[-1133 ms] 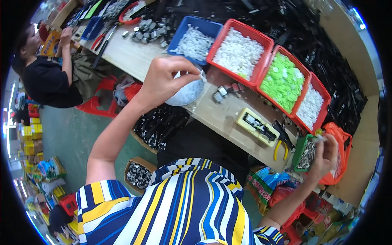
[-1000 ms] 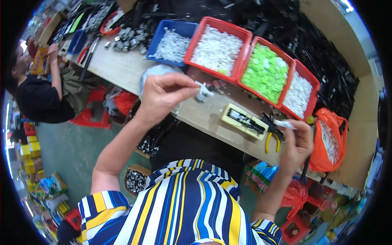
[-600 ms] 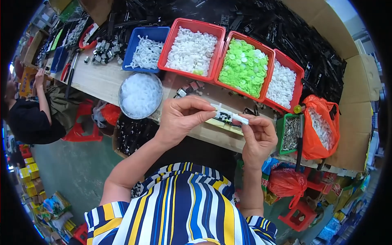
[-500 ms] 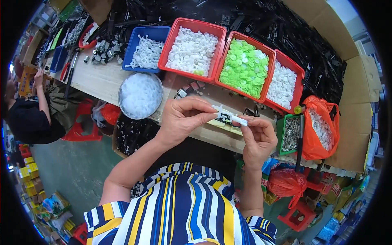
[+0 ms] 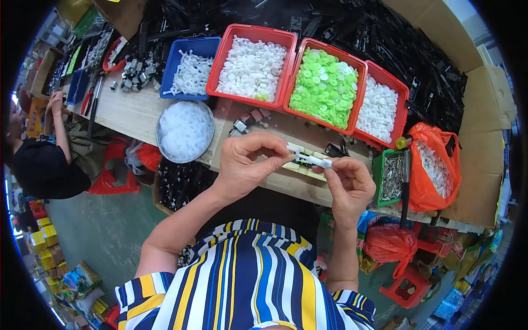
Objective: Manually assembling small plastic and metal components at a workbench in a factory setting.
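Note:
A small white plastic part (image 5: pixel 309 159) stretches between my two hands above the bench edge. The thumb and forefinger of my left hand (image 5: pixel 242 168) pinch one end of it. My right hand (image 5: pixel 350 190) grips the opposite end with thumb and fingertips, the other fingers curled. Beneath the part lies a pale yellow fixture block (image 5: pixel 305 169), partly covered by the hands. Small metal-and-dark pieces (image 5: pixel 248 121) rest on the bench just beyond my left hand. Fine details of the white part are too small to make out.
Beyond my hands stand a blue bin (image 5: pixel 165 91), a red bin of white pieces (image 5: pixel 210 88), a red bin of green discs (image 5: pixel 352 129) and another red bin (image 5: pixel 406 104). A round metal bowl (image 5: pixel 160 144) sits left; a green tray (image 5: pixel 378 187) right. A co-worker (image 5: pixel 41 165) sits far left.
The white part has turned slightly in my fingers, its right end now seen more end-on. Both hands keep their pinch. The co-worker's raised hands have moved together.

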### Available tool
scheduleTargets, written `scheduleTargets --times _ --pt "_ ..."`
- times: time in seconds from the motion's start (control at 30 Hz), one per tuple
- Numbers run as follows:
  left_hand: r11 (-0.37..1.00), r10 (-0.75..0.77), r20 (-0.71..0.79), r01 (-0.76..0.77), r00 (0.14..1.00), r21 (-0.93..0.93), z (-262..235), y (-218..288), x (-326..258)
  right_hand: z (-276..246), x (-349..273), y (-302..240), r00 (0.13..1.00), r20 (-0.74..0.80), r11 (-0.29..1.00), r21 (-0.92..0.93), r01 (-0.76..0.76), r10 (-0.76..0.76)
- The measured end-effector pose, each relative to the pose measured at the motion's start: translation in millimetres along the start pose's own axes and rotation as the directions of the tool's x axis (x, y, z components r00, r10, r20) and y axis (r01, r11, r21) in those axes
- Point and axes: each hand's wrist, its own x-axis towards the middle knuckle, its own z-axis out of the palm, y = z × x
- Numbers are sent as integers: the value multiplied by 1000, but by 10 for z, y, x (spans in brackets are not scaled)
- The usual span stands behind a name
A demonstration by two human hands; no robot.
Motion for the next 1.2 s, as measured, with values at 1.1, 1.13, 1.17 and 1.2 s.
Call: scheduleTargets --times 1.1,1.13,1.17,1.2 --pt "825 199 259 -305 945 476 250 -203 195 -562 155 -118 914 387 530 -752 391 -124" --pt "815 194 258 -302 946 495 251 -216 193 -579 158 -103 905 409 494 -768 408 -112" --pt "804 189 257 -299 948 513 253 -230 192 -585 161 -88 907 406 497 -767 406 -114" --pt "803 187 261 -300 947 515 258 -244 191 -583 166 -71 897 429 477 -770 425 -108"
